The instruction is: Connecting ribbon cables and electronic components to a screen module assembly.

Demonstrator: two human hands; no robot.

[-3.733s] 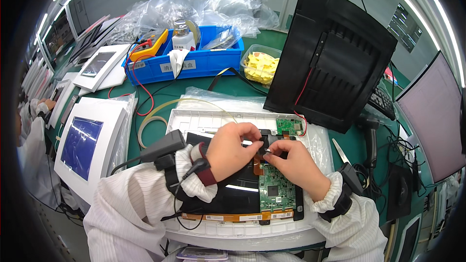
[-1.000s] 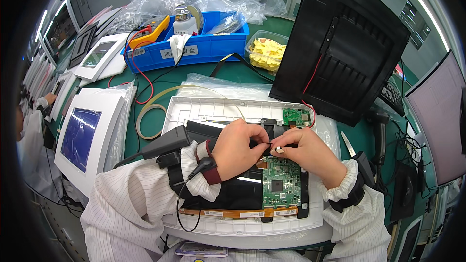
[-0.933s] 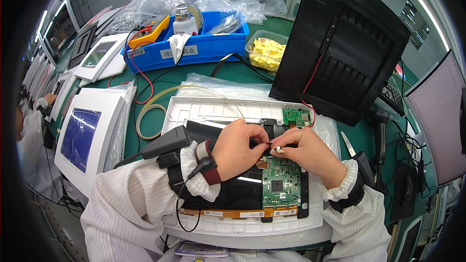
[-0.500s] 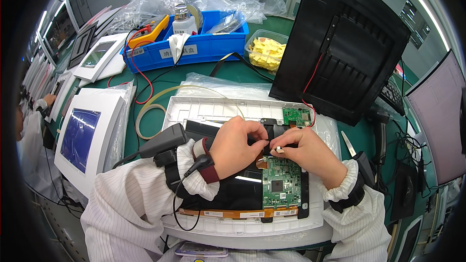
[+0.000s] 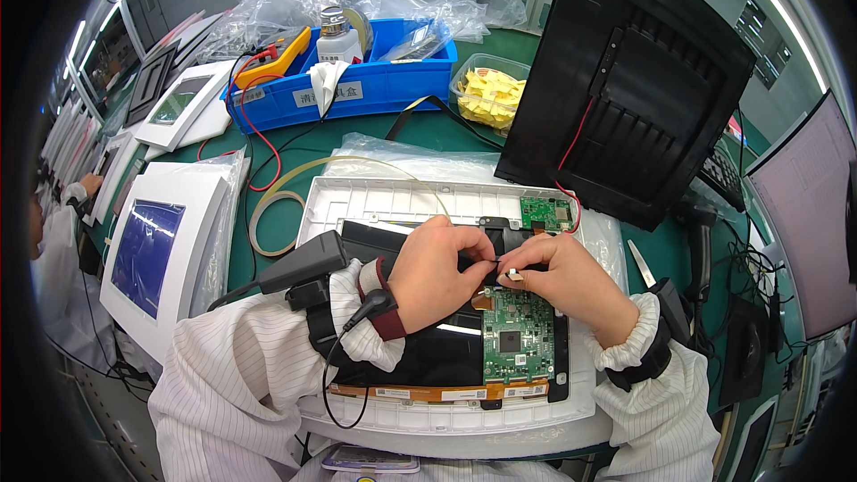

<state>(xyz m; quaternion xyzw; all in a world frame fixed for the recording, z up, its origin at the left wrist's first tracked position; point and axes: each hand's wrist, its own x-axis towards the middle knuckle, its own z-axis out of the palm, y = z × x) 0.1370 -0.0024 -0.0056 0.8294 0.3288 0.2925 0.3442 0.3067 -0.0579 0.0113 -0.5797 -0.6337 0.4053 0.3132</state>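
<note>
Over a display panel in a white plastic housing (image 5: 580,397), both my hands work close together. My left hand (image 5: 437,270) is closed in a pinch, thumb against forefinger, on something dark and thin that is mostly hidden. Its fingertips almost meet those of my right hand (image 5: 571,278), which is closed too. A small white connector (image 5: 513,275) sticks out between the right thumb and forefinger. Just below the fingers lies a green circuit board (image 5: 527,330) with a black chip. A smaller green board (image 5: 546,211) sits at the housing's far right corner.
Behind stands a blue bin (image 5: 384,94) with a bottle (image 5: 337,40) and yellow meter (image 5: 284,55). A tub of yellow slips (image 5: 491,96) is beside a tilted black cover (image 5: 625,89), whose red wire reaches the small board. Tape roll (image 5: 259,228) and framed screen (image 5: 147,254) lie left; tweezers (image 5: 639,261) right.
My left hand has shifted very slightly to the right, toward my right fingertips. Otherwise the scene looks the same.
</note>
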